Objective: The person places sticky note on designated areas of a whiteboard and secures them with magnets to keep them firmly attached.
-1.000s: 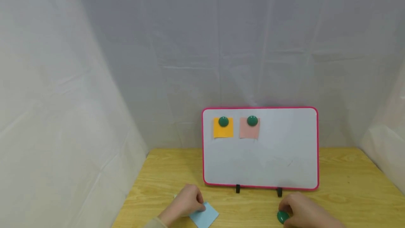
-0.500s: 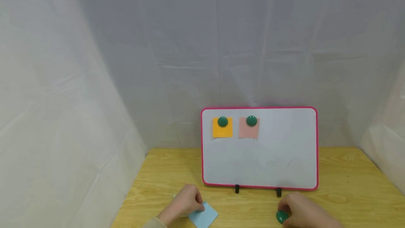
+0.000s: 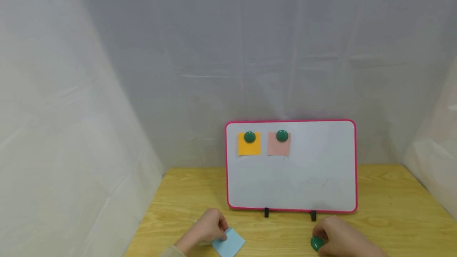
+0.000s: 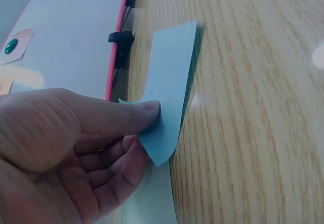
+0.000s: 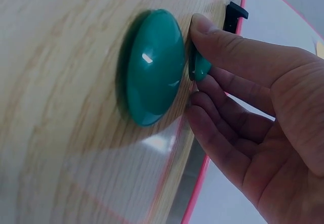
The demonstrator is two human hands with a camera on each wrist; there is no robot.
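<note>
1. Wooden worktop, bearing a pink-framed whiteboard upright on its stand; orange note and pink note already pinned there.
2. Left hand, grip closed in a pinch on the blue note, corner curled up off the worktop.
3. Right hand, thumb and fingers pinching a green magnet; second magnet just beside.
4. Pick-up stage, seemingly; next calls for lifting both clear toward the bare board right of the pink note.
</note>
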